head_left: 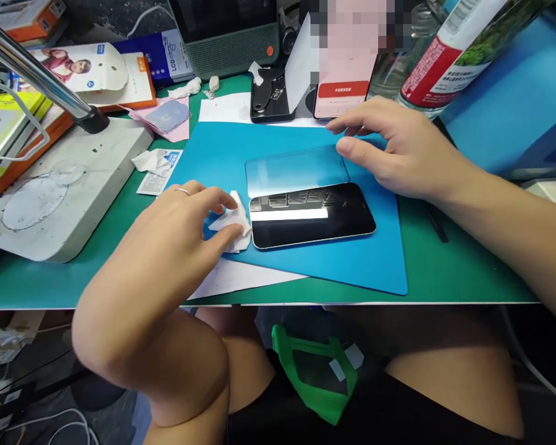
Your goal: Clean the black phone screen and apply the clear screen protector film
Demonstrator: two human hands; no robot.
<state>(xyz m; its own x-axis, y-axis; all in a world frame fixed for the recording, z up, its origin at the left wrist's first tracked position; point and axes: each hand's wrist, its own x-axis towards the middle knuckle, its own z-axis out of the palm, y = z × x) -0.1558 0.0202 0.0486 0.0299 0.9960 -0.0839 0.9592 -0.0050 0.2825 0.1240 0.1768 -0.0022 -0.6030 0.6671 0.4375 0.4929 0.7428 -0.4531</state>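
Observation:
A black smartphone lies face up on a blue mat, bright light reflected across its screen. Just behind it a clear glass screen protector rests on the mat. My left hand is at a crumpled white tissue left of the phone, thumb and fingers apart around it; whether they press on it is hard to see. Above the mat's far right part hovers my right hand, fingers loosely bent and apart, nothing between them. Its fingertips are near the protector's right end and a propped-up phone.
On the left stands a white lamp base with a metal pole, beside stacked boxes. A torn packet lies near the mat. At the back are a grey speaker display, a black phone case and a large bottle.

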